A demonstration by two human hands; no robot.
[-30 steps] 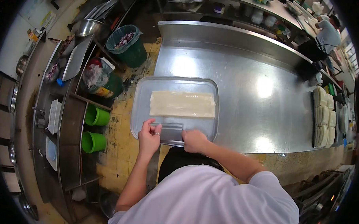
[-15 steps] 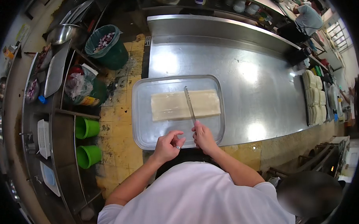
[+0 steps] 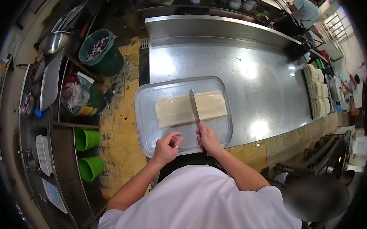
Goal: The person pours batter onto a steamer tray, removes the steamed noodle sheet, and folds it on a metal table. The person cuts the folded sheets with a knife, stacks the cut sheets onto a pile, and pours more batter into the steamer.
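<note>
A pale, rectangular slab of what looks like dough (image 3: 171, 111) lies flat in a large, clear shallow tray (image 3: 145, 134). Across the slab, right of its middle, runs a long knife (image 3: 194, 104), tip pointing away from me. My right hand (image 3: 208, 138) grips the knife's handle over the tray's near edge. Whether the blade is cutting in or only resting on top, I cannot tell. My left hand (image 3: 167, 148), with a ring on one finger, hovers by the tray's near edge; it is empty, with fingers loosely curled and thumb apart.
The tray stands at the left end of a steel table (image 3: 268, 99) with a raised back edge. Stacked white containers (image 3: 317, 91) occupy the right end. On the left are a lined bin (image 3: 102, 54), green buckets (image 3: 90, 169) and steel shelving. Another person (image 3: 303, 13) works at the far right.
The view has shifted slightly. The knife stays across the slab in my right hand, standing a little more upright. My left hand has moved slightly left, its fingers a little more apart.
</note>
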